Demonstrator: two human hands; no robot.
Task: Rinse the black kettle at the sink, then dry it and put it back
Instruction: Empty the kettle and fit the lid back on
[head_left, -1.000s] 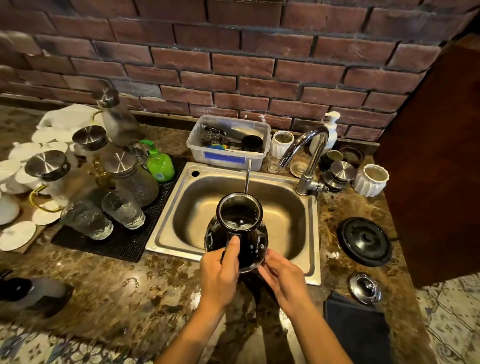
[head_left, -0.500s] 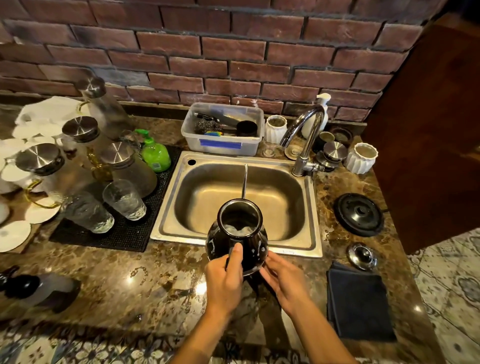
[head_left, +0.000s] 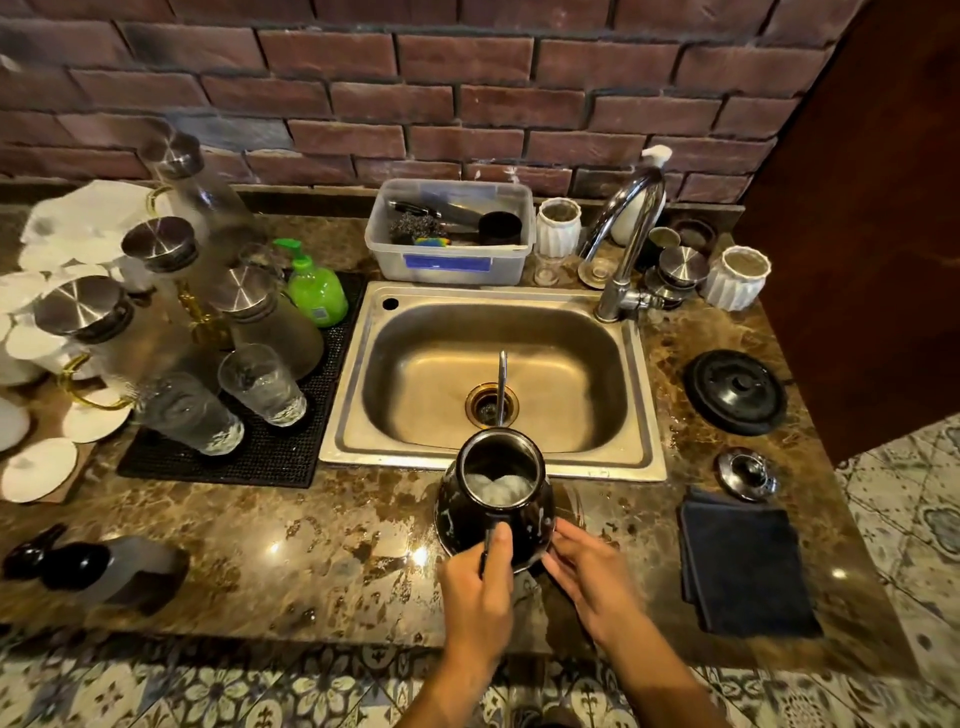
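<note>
Kettle (head_left: 494, 499) sits over the counter (head_left: 311, 545) just before the sink (head_left: 488, 462), left hand (head_left: 480, 597) clenched on its handle, right hand (head_left: 587, 577) touching its base, fingers loose.

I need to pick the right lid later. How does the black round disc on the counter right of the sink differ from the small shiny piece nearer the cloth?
The black disc is matte-dark, wide and flat with a small centre knob; the shiny piece is chrome, much smaller and domed. The disc sits further back, level with the sink; the shiny piece lies just behind the dark cloth. Both are round, lie on the counter and are untouched.
</note>
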